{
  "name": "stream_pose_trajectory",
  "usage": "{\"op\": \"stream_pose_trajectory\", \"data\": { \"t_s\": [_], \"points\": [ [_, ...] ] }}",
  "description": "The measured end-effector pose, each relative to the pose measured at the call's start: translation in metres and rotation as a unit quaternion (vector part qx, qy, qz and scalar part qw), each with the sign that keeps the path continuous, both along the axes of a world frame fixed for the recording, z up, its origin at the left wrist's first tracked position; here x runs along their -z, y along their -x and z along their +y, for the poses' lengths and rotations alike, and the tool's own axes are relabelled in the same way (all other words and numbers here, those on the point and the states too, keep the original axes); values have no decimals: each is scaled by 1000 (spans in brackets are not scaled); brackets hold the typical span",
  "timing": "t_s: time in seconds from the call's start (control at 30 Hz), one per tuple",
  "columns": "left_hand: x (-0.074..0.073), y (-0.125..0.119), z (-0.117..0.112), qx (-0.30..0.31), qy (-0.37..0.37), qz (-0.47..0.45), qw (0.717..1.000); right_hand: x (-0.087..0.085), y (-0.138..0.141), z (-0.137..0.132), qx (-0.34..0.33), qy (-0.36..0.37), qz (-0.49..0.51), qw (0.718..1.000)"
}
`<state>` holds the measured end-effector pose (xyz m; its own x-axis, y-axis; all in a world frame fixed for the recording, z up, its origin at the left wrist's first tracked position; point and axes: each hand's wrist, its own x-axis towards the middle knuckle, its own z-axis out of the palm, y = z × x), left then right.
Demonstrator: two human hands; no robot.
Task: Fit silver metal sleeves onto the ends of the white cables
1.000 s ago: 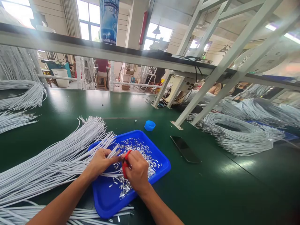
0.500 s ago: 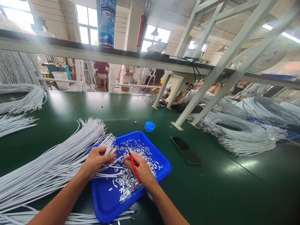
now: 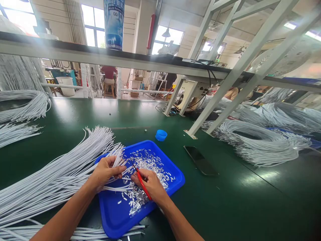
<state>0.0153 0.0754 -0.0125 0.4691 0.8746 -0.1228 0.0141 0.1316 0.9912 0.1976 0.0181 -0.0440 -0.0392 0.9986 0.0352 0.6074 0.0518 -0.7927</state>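
Workshop: a factory hall with cable in bulk
Cabling: thick bundles of thin white cables (image 3: 60, 167) and a large looped coil of pale grey cable (image 3: 265, 154) on a long, glossy dark-green surface (image 3: 240, 207)
Small parts: shallow blue plastic tray (image 3: 110, 221) strewn with tiny shiny silver metal pieces (image 3: 137, 199)
Overhead: white-framed metal shelf (image 3: 140, 64) bearing a tall blue printed can (image 3: 114, 30) reading "Mould Release"
Beyond: person in a dark red top (image 3: 109, 71) by a wooden stool (image 3: 109, 87), teal machine (image 3: 72, 75), round white bin (image 3: 65, 87)

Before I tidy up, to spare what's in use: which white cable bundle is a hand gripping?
The large bundle with some ends over the blue tray: the left hand grips part of it; no hand holds the others.
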Motion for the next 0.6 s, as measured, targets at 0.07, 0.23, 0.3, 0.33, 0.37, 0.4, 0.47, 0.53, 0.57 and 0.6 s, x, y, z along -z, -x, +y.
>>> {"op": "stream_pose_trajectory", "data": {
  "t_s": [0.07, 0.23, 0.3, 0.33, 0.37, 0.4, 0.47, 0.53, 0.57, 0.6],
  "points": [
    [1, 1, 1, 4, 3, -5, 1000, -1, 1, -1, -1, 1, 1, 1000],
    [2, 2, 2, 2, 9, -6, 1000, -4, 2, -2, -2, 6, 7, 1000],
    [2, 1, 2, 5, 10, -6, 1000, -4, 2, -1, -4, 7, 5, 1000],
    [2, 1, 2, 6, 10, -7, 1000, -4, 2, -1, -5, 7, 4, 1000],
    [2, 1, 2, 7, 9, -9, 1000, -4, 2, -1, -6, 7, 3, 1000],
    [2, 1, 2, 8, 9, -13, 1000, -4, 2, -1, -7, 7, 3, 1000],
    [3, 2, 2, 11, 6, -15, 1000, -3, 2, -1, -10, 5, 3, 1000],
    [4, 2, 3, 16, 0, -11, 1000, -2, 2, -1, -13, 4, 3, 1000],
    [4, 2, 3, 16, -4, -8, 1000, -2, 2, -1, -13, 5, 4, 1000],
    [4, 3, 3, 16, -7, -9, 1000, -2, 2, -1, -13, 6, 5, 1000]
  ]
}}
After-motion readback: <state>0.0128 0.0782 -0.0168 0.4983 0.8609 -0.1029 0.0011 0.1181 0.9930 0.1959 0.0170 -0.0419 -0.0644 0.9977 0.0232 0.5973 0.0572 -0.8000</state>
